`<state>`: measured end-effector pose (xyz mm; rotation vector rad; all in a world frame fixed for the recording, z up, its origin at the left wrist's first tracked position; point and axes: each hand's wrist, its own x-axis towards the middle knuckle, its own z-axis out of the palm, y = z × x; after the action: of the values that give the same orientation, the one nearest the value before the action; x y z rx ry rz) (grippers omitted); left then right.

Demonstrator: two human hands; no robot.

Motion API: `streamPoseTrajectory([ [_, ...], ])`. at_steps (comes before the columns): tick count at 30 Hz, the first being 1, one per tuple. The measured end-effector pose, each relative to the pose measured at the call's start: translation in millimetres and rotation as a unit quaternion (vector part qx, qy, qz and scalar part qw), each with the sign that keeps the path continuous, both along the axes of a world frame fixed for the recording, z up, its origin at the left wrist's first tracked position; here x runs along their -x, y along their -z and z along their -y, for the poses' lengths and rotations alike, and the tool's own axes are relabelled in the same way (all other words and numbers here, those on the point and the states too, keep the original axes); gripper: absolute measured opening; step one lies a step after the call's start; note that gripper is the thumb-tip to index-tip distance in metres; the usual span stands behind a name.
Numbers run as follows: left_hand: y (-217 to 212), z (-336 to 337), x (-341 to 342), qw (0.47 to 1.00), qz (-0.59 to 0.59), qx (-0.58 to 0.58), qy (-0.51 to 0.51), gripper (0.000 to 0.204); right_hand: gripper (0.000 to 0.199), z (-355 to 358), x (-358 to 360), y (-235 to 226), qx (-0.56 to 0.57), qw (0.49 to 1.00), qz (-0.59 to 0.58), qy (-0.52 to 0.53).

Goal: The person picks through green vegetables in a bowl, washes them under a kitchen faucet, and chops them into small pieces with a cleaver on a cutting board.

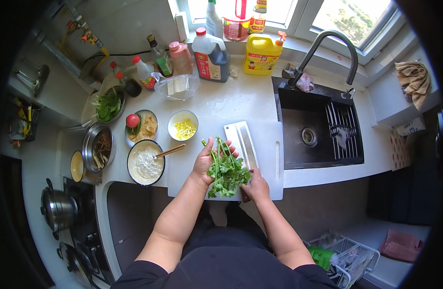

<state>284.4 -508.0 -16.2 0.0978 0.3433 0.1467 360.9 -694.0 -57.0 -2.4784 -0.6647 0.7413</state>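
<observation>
A leafy bunch of coriander (227, 172) lies across the palm of my left hand (205, 161), stems pointing away from me. My left fingers curl around the stems. Close to the leaf tips, on the right, is my right hand (256, 186), its fingers closed. What they grip is hidden, whether leaves or the handle. Under the greens, a cleaver (241, 137) rests on the white cutting board (271, 164), blade away from me. Its brown handle end shows beside my right hand, at the board's near edge.
Left of the board stand a flour bowl (145, 161) with chopsticks, a bowl of chopped yellow pieces (185, 129), a plate with a radish (132, 120) and a metal pot (97, 147). Bottles (211, 58) line the back. A dark sink (303, 108) is at right.
</observation>
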Motion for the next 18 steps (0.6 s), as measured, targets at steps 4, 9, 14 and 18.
streamPoseTrajectory([
  [4, -15, 12, -2, 0.999, 0.032, 0.020, -0.020, 0.066, 0.058, 1, 4, 17, -0.034, 0.995, -0.006, -0.093],
  [9, -19, 12, -12, 0.997, 0.069, 0.040, -0.012, 0.064, 0.050, -4, 4, 23, -0.045, 0.996, 0.021, -0.078],
  [14, -13, 18, -28, 0.996, 0.076, 0.054, -0.007, 0.062, 0.042, 10, -18, 23, -0.050, 0.993, 0.081, -0.066],
  [18, -15, 24, -49, 0.996, 0.081, 0.022, 0.000, 0.061, 0.021, 25, -63, 25, -0.219, 0.971, 0.036, 0.085],
])
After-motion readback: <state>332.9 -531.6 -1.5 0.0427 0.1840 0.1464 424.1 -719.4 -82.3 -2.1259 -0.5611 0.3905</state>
